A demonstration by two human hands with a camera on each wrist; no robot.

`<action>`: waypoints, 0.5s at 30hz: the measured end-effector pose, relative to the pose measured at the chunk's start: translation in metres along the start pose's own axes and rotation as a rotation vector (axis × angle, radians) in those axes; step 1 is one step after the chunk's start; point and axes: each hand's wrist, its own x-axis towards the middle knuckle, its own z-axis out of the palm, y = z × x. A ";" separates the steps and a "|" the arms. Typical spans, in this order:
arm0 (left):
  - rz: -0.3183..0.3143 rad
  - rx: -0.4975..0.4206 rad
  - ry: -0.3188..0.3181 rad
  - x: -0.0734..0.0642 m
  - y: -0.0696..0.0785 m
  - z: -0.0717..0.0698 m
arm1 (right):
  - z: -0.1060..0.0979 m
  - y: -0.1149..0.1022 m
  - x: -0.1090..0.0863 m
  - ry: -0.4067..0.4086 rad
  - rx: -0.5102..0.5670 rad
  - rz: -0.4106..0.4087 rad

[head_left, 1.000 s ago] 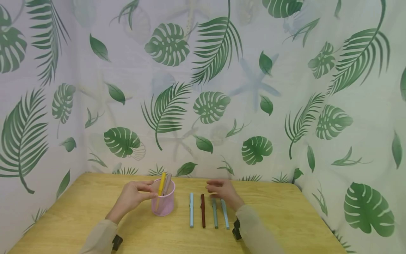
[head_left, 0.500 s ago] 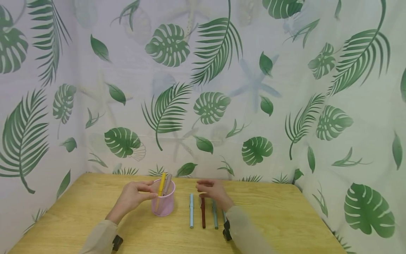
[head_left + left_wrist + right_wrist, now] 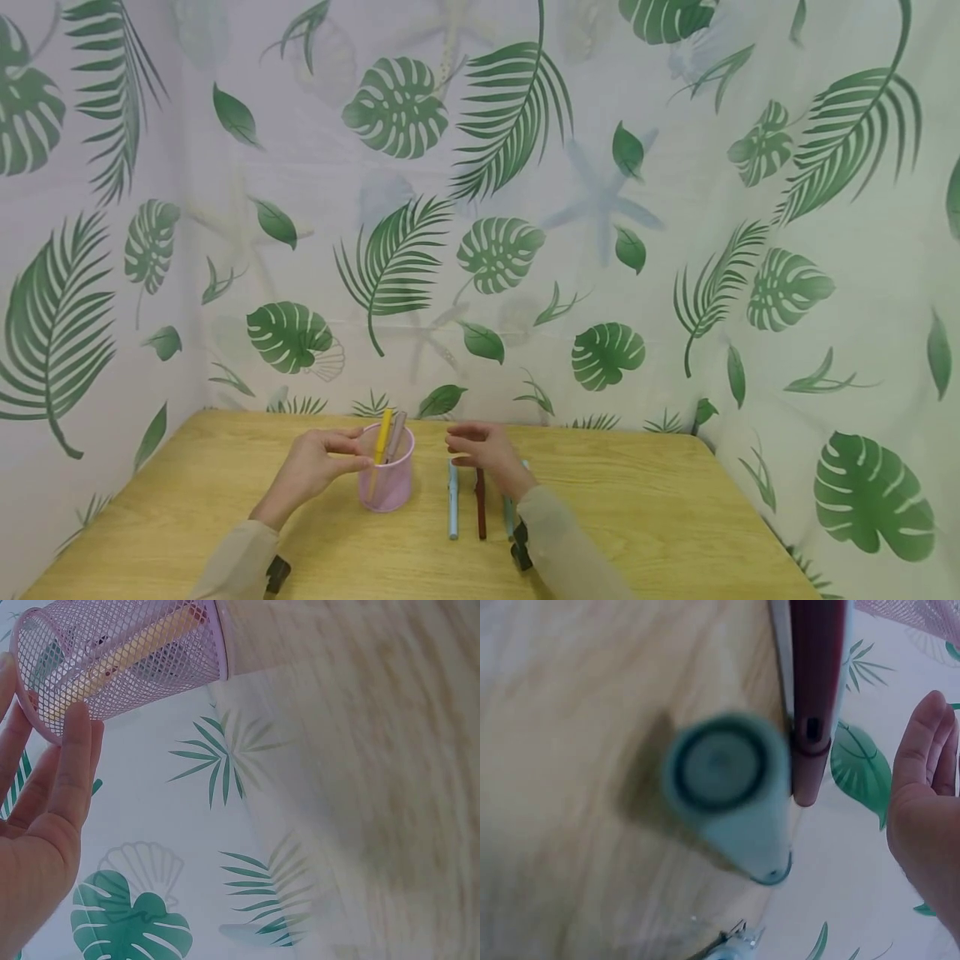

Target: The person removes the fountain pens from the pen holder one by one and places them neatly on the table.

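Pen cup (image 3: 390, 493), pink mesh, sits upright on the tabletop left of the pen row, with 2 pens leaning in it: a yellow pen (image 3: 383, 435) and a greyish pen (image 3: 395, 438) right beside it. The left hand (image 3: 318, 461) has hold of the cup at its left side near the rim, thumb on the near side and fingers further round; the left wrist view shows fingertips against the mesh.

Right of the cup there's a row of pens lying flat, roughly parallel: a light blue pen (image 3: 453, 512), then a dark red pen (image 3: 482, 512), then a grey-green pen (image 3: 509, 515) partly hidden by the arm, plus just the top of a 4th pen (image 3: 526, 464) poking out past the wrist. The right hand (image 3: 489, 455) hangs over their far ends, grip loose, nothing in it.

Further out: beige sleeves (image 3: 240, 554), black wrist gadgets (image 3: 278, 573), a yellowish wood-grain table (image 3: 637, 500) and a white backdrop (image 3: 675, 292) printed with green leaves
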 end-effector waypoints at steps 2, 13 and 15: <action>0.003 -0.003 0.001 0.000 0.000 0.000 | 0.003 -0.001 0.001 -0.002 0.001 -0.007; -0.009 -0.007 0.008 0.002 -0.002 0.001 | 0.020 -0.005 0.005 -0.015 0.049 -0.042; -0.014 -0.008 0.007 0.002 -0.002 0.001 | 0.023 -0.007 0.006 -0.018 0.044 -0.043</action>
